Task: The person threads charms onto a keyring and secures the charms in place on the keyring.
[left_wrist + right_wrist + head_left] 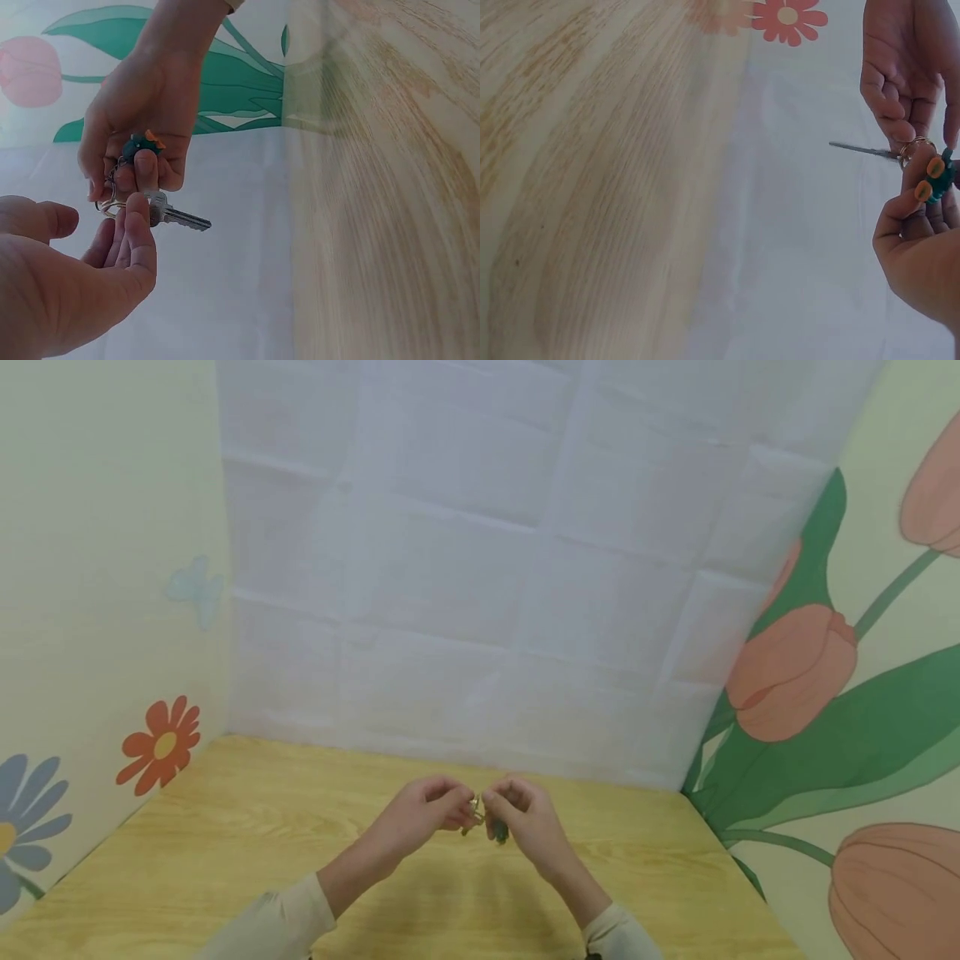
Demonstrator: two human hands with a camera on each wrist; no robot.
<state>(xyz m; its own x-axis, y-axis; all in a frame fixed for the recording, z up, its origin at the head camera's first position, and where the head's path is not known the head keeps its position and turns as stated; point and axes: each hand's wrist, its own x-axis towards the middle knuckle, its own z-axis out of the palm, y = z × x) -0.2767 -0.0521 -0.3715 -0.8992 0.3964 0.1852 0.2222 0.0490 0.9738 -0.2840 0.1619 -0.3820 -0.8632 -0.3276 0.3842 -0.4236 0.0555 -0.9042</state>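
Observation:
Both hands meet over the wooden table around a small keychain. My left hand (412, 817) has its curled fingertips at the metal key ring (112, 208), and its thumb stands apart from them in the left wrist view. A silver key (187, 219) sticks out sideways past the left fingertips. My right hand (531, 827) grips a small teal-green figure (137, 146) with orange parts, its fingers bent around it. From the figure a short chain (114, 174) runs to the ring. The right wrist view shows two round orange parts (929, 178) on the figure.
The wooden tabletop (262, 835) lies under the hands. A creased white sheet (465, 610) hangs behind it. Panels painted with flowers stand at both sides, a red flower (165, 745) on the left and pink tulips (795, 672) on the right.

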